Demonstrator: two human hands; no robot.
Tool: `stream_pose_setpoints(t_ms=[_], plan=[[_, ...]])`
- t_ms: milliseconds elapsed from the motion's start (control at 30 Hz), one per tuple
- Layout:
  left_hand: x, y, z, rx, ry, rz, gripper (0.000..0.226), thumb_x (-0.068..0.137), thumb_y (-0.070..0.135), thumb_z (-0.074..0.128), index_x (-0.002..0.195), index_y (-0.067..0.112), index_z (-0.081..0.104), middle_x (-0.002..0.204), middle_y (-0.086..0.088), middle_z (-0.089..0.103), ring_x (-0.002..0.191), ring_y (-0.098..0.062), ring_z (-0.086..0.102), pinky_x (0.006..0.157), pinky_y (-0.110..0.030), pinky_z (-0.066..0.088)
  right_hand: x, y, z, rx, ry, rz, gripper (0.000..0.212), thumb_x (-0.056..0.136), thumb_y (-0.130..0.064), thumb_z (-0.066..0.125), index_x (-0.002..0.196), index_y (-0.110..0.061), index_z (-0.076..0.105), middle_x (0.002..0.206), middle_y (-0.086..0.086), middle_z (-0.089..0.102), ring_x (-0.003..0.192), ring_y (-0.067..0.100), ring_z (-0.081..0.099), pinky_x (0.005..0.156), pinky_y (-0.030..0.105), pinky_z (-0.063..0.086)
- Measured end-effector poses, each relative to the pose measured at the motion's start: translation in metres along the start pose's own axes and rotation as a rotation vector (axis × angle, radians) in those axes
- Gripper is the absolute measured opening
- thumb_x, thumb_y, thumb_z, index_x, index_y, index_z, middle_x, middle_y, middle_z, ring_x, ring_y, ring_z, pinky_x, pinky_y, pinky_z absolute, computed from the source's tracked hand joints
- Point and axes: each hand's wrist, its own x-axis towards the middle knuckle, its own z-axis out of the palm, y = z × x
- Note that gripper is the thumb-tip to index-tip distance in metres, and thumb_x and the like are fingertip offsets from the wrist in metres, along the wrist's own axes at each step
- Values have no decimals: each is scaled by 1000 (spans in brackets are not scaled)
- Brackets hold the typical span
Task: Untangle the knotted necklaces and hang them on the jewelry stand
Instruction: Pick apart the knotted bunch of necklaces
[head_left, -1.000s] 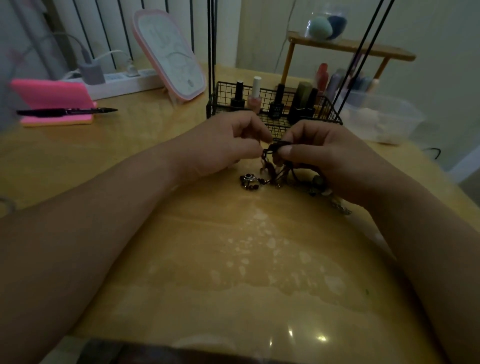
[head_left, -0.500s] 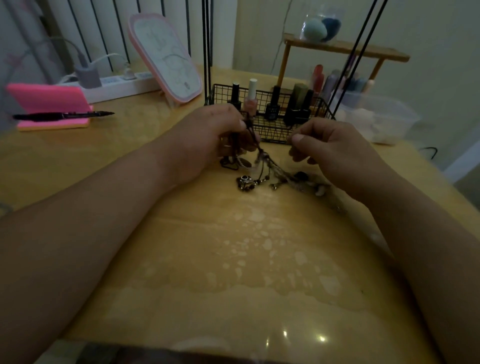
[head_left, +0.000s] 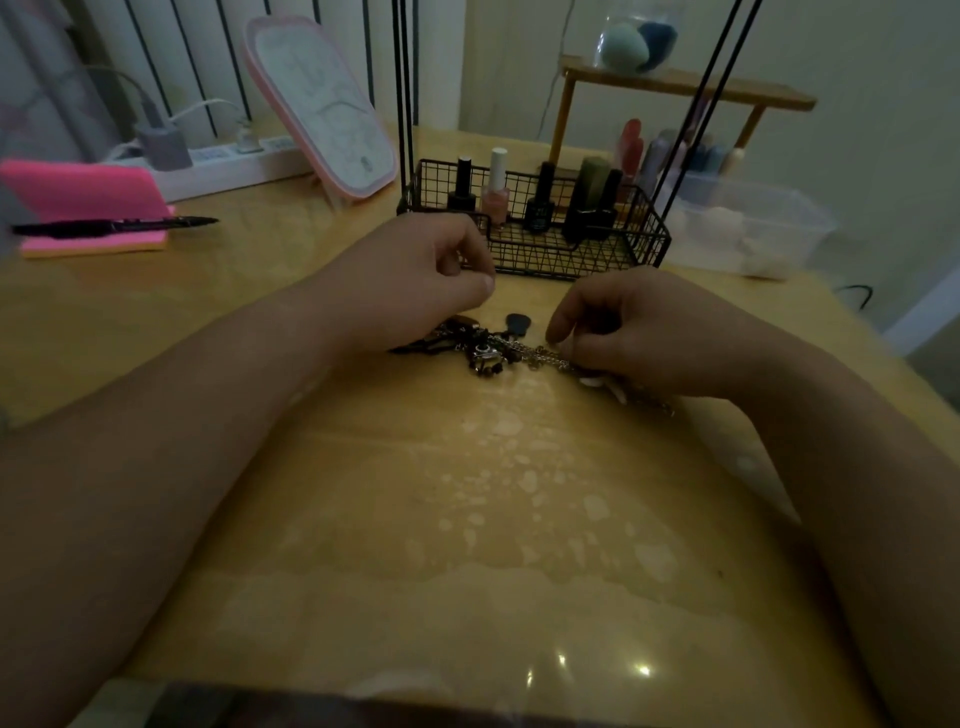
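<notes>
A tangle of necklaces (head_left: 485, 352) lies on the wooden table between my hands: dark cords, a black drop pendant (head_left: 518, 323), small beads and a silver chain (head_left: 540, 358) running right. My left hand (head_left: 415, 283) hovers just above the tangle's left end with fingers curled and thumb pressed to the forefinger. Dark cords vanish under its palm, and I cannot see whether it holds one. My right hand (head_left: 639, 327) pinches the silver chain with its fingertips. The jewelry stand's thin black rods (head_left: 406, 78) rise behind my hands.
A black wire basket (head_left: 644, 244) with nail polish bottles stands right behind my hands. A pink-framed mirror (head_left: 322, 104), a power strip (head_left: 228, 161) and a pink pad with a pen (head_left: 111, 226) are at the back left. A clear plastic box (head_left: 753, 228) and a wooden shelf (head_left: 685, 88) are at the back right.
My left hand had lifted the dark cords off the table; the tangle has since come down flat. My right hand dropped onto the silver chain, and the hands moved apart.
</notes>
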Motion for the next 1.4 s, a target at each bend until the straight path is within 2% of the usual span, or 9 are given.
stream_pose_setpoints(t_ms=[133,233,467,633,800,933,1067,1200,1400], plan=[[0,1,-4,222,-209,-2,14,99,30,65,112,32,70,105,17,63,90,4,56,72,-18,41,4,-3,11,21,105,-32,18,102,-31,64,117,-40,66,92,-13,68,77,-3,65,66,18,45],[-1,1,-9,225,-278,-10,20,95,27,67,113,35,67,106,18,58,90,3,55,71,-18,40,10,-9,19,-82,95,-107,29,103,-31,62,129,-44,61,104,-18,57,92,0,57,72,19,44],[-1,2,-8,271,-337,38,16,90,29,74,102,35,65,107,13,58,95,-6,57,77,-23,45,18,-6,18,-204,70,-113,7,100,-37,64,104,-36,59,108,-12,50,97,8,52,78,26,44],[-1,2,-6,-23,-230,19,13,95,16,70,100,27,69,96,7,70,83,-1,65,73,-22,48,15,-6,20,-177,70,-157,30,103,-34,60,132,-42,58,117,-9,47,101,4,52,82,24,47],[0,-2,-5,-291,-141,-2,13,99,8,64,102,20,67,97,-9,73,89,-16,70,85,-35,58,16,-9,25,-139,111,-180,11,103,-28,61,108,-38,61,108,-14,51,97,3,53,77,20,43],[2,-5,-5,-474,-152,-81,18,98,2,62,108,15,65,98,-15,65,84,-22,68,85,-44,55,12,-5,18,193,211,-122,12,106,-29,57,103,-32,68,96,-8,68,84,2,65,75,28,54],[1,-1,-5,-451,-214,-70,30,96,-5,62,118,16,66,91,-3,68,75,-13,63,69,-26,55,11,-6,15,480,318,-125,15,107,-24,56,108,-20,71,96,-4,77,91,10,74,82,31,59],[0,2,-5,-470,-225,-46,17,96,0,66,105,15,65,79,6,67,63,-5,58,58,-21,49,12,-10,16,767,267,-109,20,107,-20,53,111,-6,68,101,9,78,97,24,75,88,39,57],[2,0,-4,-572,-233,-28,13,88,26,76,91,19,66,85,-6,62,77,-18,58,68,-30,47,11,-14,17,956,214,-92,17,107,-14,47,100,-8,61,93,10,74,93,25,74,89,43,56]])
